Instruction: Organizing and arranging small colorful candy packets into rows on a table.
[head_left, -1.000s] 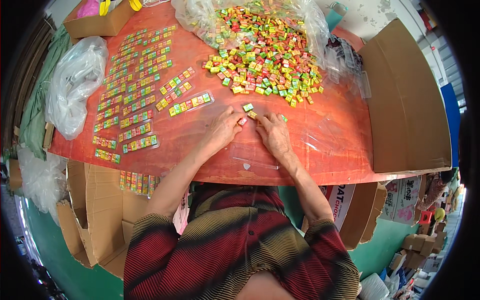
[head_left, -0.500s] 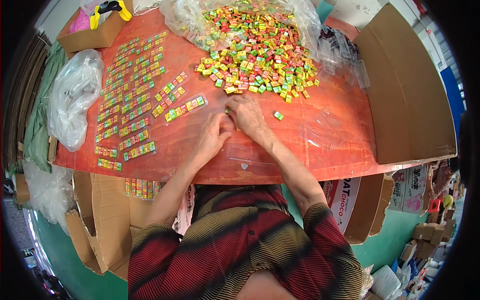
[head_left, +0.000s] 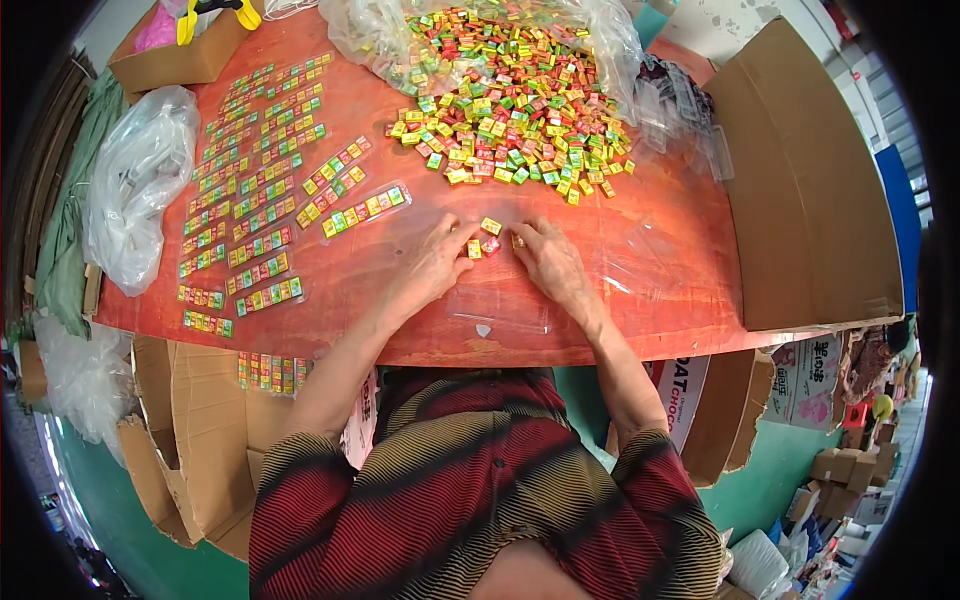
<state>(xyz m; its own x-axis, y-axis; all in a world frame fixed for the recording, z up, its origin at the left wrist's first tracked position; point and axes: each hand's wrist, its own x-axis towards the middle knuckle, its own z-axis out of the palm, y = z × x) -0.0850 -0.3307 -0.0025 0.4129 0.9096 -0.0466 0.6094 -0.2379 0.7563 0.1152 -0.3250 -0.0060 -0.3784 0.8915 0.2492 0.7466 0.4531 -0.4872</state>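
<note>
Between my hands, small yellow and red boxes (head_left: 490, 226) lie loosely grouped on the red tabletop (head_left: 660, 220). My left hand (head_left: 435, 264) rests at their left side, thumb and fingers apart, close to a yellow box (head_left: 474, 249). On the other side, my right hand (head_left: 555, 264) has its thumb and fingertips around another small box (head_left: 517, 241), partly hidden by the fingers. A clear tray with a row of colourful boxes (head_left: 365, 211) lies beyond my left hand. Nearer the table's front edge is a clear plastic tray (head_left: 500, 313).
A heap of small boxes (head_left: 520, 110) spills from a clear bag (head_left: 365, 45) at the back. Filled trays (head_left: 265, 245) stand in columns on the left, beside a bundled plastic bag (head_left: 140, 190). A tall cardboard box (head_left: 810, 190) stands at right; an open carton (head_left: 225, 430) sits below the table.
My right hand has moved right, away from my left, uncovering the small boxes between them. The lone green box formerly right of my right hand no longer shows there.
</note>
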